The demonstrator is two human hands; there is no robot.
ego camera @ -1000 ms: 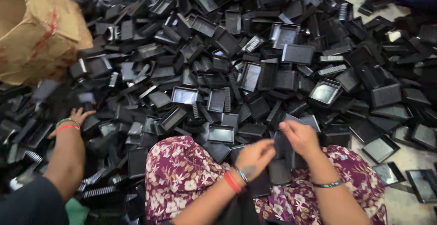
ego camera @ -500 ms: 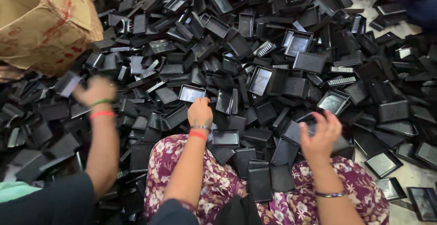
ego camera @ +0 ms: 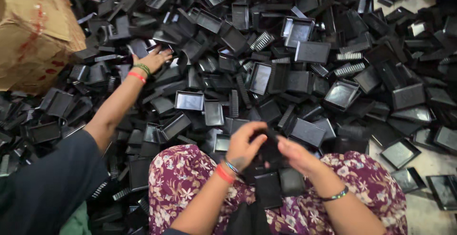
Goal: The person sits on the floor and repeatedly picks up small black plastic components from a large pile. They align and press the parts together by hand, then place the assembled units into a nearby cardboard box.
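Note:
My left hand and my right hand meet over my lap and both grip a small black plastic tray. Part of that tray is hidden by my fingers. More black trays rest on my floral-clothed knees. A huge heap of black plastic trays and ribbed black pieces covers the floor in front of me.
A co-worker's arm in a dark sleeve reaches from the left, with the hand on the heap. A crumpled cardboard box stands at the far left. Bare pale floor shows at the right edge.
My left hand came back from the heap and my right hand moved in; both now close on a tray over my lap. The co-worker's hand reached farther right into the heap.

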